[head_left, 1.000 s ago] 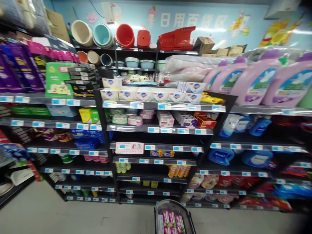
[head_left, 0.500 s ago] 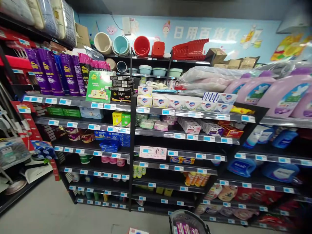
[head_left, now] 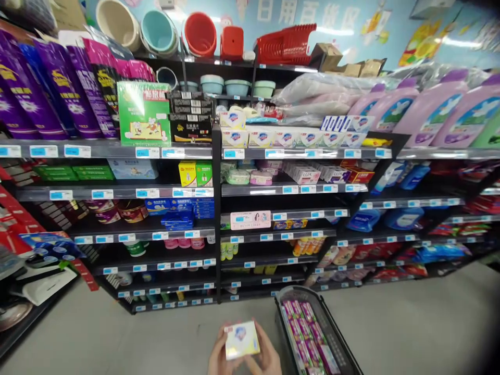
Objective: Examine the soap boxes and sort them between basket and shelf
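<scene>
Low in the view, a white soap box point(head_left: 239, 342) with a blue round logo and a yellowish edge is held up between both palms. My left hand point(head_left: 217, 355) grips its left side, and my right hand point(head_left: 269, 356) wraps its right side, with fingers meeting beneath the front. To the right, a dark grey basket point(head_left: 344, 346) stands on the floor, holding rows of purple-pink packages point(head_left: 302, 333). Similar soap boxes point(head_left: 262, 138) line the upper shelf in front of me, with one box stacked on top at the left end.
Black shelves point(head_left: 217, 219) span the view. Purple spray cans point(head_left: 66, 91) and a green box point(head_left: 144, 113) stand at upper left, lilac detergent jugs point(head_left: 437, 112) at right. Basins and a red bucket point(head_left: 200, 34) sit up high. Dustpans point(head_left: 42, 284) are at lower left.
The view has tilted down and come nearer the shelves. Both hands and the soap box between them have risen into view, and more of the basket shows.
</scene>
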The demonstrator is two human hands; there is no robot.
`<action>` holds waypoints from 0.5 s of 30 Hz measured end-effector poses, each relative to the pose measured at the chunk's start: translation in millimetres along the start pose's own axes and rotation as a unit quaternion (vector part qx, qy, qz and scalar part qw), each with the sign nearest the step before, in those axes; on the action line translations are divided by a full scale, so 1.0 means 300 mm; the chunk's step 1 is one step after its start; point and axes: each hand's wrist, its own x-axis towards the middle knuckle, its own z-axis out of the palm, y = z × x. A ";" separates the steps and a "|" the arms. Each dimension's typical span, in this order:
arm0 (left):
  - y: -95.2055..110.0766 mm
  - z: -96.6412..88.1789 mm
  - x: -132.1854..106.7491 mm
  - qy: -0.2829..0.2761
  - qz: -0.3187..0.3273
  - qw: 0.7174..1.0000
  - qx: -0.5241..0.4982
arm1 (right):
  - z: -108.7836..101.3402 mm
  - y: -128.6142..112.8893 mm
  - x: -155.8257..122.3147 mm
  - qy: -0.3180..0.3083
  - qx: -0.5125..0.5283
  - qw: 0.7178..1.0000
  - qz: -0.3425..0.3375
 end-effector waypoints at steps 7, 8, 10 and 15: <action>0.122 0.059 -0.210 -0.156 0.088 0.983 0.028 | 0.080 -0.160 0.029 -0.007 -0.051 0.998 -0.046; 0.132 0.061 -0.220 -0.163 0.103 0.981 0.034 | 0.098 -0.164 0.031 -0.008 -0.052 0.997 -0.061; 0.138 0.049 -0.232 -0.166 0.131 0.976 0.045 | 0.132 -0.158 0.025 -0.010 -0.058 0.994 -0.094; 0.124 -0.011 -0.250 -0.139 0.174 0.973 0.067 | 0.177 -0.130 -0.024 -0.034 -0.060 0.991 -0.112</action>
